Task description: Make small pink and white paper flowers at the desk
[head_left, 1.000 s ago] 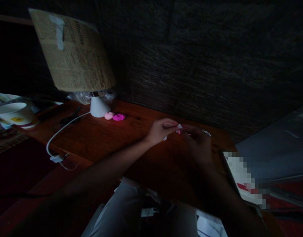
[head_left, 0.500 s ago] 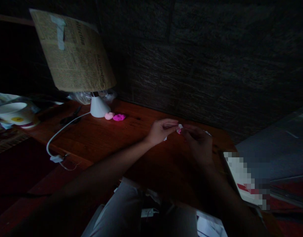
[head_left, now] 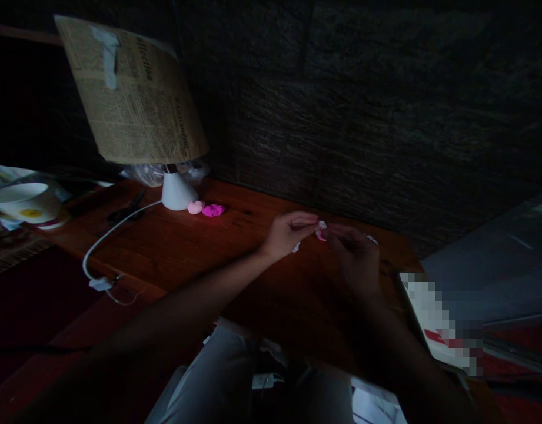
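Note:
Both my hands meet above the wooden table (head_left: 173, 241). My left hand (head_left: 285, 234) and my right hand (head_left: 354, 256) pinch a small pink and white lump (head_left: 321, 231) between their fingertips. A white scrap shows under my left hand, another small white bit (head_left: 371, 239) lies just beyond my right hand. The room is dim and the lump is too small to name for certain.
Far left stands a lamp with a white base (head_left: 177, 191) and a newspaper shade (head_left: 133, 94); its white cord (head_left: 103, 238) runs forward. Two pink lumps (head_left: 206, 208) lie beside the base. Scissors (head_left: 127, 207), a white cup (head_left: 23, 203) and a book (head_left: 438, 321) sit around. A dark wall is behind.
My hands have stayed together over the same spot; the fingers shifted only slightly around the small lump.

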A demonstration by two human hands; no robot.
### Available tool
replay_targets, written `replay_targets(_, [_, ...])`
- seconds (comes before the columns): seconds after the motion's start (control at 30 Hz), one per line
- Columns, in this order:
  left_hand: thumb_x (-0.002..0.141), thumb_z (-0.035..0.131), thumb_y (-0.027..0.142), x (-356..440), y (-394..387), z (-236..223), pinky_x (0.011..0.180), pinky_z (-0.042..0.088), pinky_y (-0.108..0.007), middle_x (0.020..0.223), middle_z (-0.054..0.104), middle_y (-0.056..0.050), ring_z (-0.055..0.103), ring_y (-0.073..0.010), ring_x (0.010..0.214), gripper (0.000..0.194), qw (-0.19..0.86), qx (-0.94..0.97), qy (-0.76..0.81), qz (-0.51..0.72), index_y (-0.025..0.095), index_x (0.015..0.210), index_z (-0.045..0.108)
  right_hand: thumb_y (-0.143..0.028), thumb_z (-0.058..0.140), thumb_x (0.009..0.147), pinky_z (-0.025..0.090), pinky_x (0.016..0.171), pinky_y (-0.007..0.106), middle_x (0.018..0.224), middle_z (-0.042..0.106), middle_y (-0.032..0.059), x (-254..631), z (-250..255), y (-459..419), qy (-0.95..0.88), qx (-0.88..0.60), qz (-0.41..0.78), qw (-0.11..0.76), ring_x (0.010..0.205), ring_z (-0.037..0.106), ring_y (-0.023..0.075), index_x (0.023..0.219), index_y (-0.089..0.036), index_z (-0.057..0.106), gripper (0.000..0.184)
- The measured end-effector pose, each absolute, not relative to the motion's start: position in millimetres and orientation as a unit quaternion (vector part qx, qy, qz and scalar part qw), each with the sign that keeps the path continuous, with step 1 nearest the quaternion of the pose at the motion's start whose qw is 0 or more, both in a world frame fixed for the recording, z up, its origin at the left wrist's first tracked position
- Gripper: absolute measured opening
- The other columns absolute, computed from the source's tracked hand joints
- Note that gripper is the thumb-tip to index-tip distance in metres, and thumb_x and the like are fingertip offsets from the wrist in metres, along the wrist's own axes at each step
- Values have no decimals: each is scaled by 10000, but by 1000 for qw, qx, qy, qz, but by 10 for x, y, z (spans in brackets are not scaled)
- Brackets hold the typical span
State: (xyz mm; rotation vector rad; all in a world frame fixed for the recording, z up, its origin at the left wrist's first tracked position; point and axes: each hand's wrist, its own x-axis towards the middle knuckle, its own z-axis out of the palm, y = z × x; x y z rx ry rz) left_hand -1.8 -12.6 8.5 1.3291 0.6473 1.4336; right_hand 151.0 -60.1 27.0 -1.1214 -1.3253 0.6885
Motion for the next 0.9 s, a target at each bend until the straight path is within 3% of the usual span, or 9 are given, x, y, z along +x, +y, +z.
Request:
replay_targets(0.33, [579, 885, 450, -10, -144, 106, 946, 551, -378, 973, 778, -111, 735, -215, 928, 490, 542, 533, 275, 589, 118, 908, 739, -404, 755, 772, 576, 778, 394, 988, 786, 82, 1535, 238, -591, -567, -493, 301, 587, 902, 737, 244, 1080, -217, 693, 366])
replay_targets(0.9, [603, 879, 431, -15, -128, 83, 917, 551, -355, 928, 781, -90, 734, -193, 880, 451, 545, 544, 264, 580, 127, 906, 742, -477, 734, 785, 553, 828, 396, 919, 790, 63, 1540, 255, -585, -599, -512, 270, 553, 867, 714, 238, 883, -212, 769, 284])
